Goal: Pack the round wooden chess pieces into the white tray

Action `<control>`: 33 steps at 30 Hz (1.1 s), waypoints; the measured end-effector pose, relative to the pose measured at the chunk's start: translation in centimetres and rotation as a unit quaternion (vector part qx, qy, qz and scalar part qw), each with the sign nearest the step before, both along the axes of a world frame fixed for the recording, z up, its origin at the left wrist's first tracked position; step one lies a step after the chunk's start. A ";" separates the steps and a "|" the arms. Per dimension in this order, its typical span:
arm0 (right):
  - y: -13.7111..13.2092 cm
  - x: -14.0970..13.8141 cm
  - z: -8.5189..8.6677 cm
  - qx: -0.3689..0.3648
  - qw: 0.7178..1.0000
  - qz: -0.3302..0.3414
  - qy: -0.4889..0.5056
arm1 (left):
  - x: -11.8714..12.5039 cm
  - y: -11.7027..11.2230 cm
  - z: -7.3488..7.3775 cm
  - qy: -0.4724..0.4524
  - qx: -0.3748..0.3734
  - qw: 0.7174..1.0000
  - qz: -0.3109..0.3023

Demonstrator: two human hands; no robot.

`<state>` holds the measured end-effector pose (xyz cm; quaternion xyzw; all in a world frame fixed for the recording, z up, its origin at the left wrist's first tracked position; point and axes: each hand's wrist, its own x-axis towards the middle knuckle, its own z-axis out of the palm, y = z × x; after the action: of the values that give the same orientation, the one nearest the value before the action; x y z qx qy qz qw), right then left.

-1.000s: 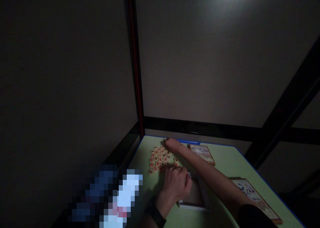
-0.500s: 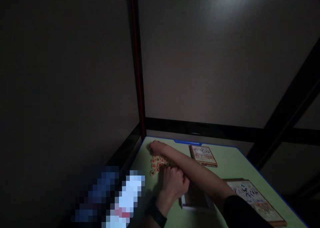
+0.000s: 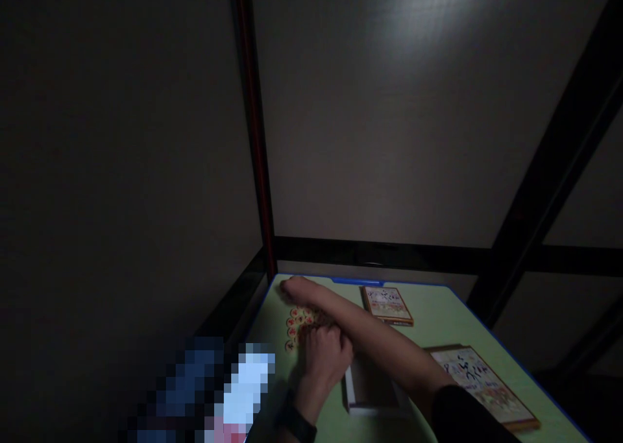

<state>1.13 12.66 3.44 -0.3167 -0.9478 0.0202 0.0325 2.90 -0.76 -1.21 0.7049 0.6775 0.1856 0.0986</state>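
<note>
Round Chinese chess pieces (image 3: 292, 332) with red and dark characters lie in a cluster on the pale green table. My right hand (image 3: 298, 290) reaches across to the far left corner, just beyond the pieces. Its fingers are curled in, and whatever they may hold is hidden. Nearer to me, my left hand (image 3: 327, 351), with a dark band on its wrist, rests at the near right side of the pieces. Those fingers are bent down over the pieces too, their tips hidden. Under my right forearm stands an open shallow box (image 3: 374, 391), partly covered.
A boxed set with a printed cover (image 3: 389, 303) lies near the table's far edge. A larger one (image 3: 481, 384) lies at the right. Behind the table (image 3: 433, 307) are dark wall panels (image 3: 379, 138). A blurred-out patch (image 3: 246, 381) is at the lower left.
The view has shifted slightly, so everything appears a little further left and lower. Both hands stay curled by the pieces; my right hand sits slightly farther out to the left of them.
</note>
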 end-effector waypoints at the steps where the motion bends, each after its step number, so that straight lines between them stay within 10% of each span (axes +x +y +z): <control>1: 0.0 1.0 0.7 -0.001 1.000 0.004 0.018 | -0.1 0.2 0.0 -0.015 0.009 1.000 0.016; 6: -1.5 8.9 2.5 0.005 0.994 -0.005 0.111 | -0.6 2.1 -1.0 -0.268 0.058 0.959 0.069; 11: -6.0 16.5 0.2 -0.016 0.953 -0.028 0.303 | 0.2 2.9 -2.0 -0.646 0.000 0.764 -0.002; 14: -8.7 18.2 -1.8 0.004 0.940 -0.046 0.338 | 1.1 2.3 -2.2 -0.706 -0.044 0.705 -0.047; 33: -11.1 18.8 -5.6 -0.016 0.872 -0.092 0.480 | 0.8 1.5 -2.2 -0.742 -0.131 0.651 -0.092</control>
<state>19.89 1.54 -2.18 -0.3540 -0.7817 0.1817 0.4802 3.72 0.72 -3.40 0.3707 0.3277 0.5459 0.6762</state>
